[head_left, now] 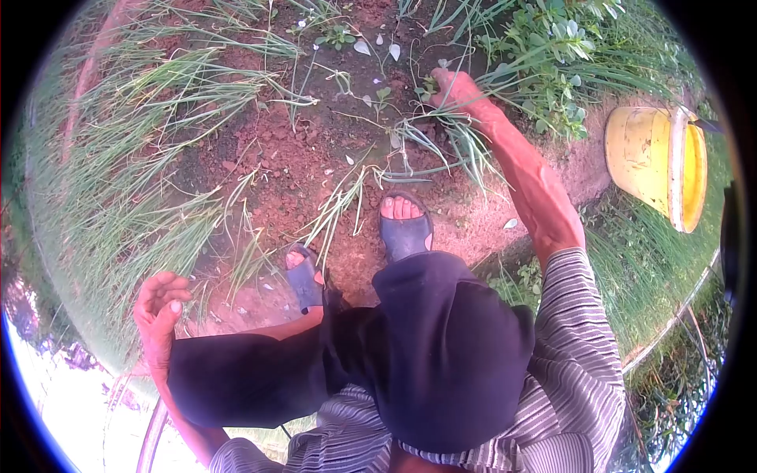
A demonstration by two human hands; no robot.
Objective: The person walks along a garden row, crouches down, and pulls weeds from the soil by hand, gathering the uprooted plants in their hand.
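Green stalks lie beside the right fingers, perhaps touching.

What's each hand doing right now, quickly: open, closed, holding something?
Left hand: open, loosely curved, nothing visible in it.
Right hand: curled by the green leaves; whether it grips anything cannot be told.

No words, labels, numbers or signs can be read — not anywhere here.

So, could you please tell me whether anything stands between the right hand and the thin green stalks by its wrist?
Nothing visible does: the thin green stalks lie close by the right hand, and the leafy plant grows on the other side, not between them.
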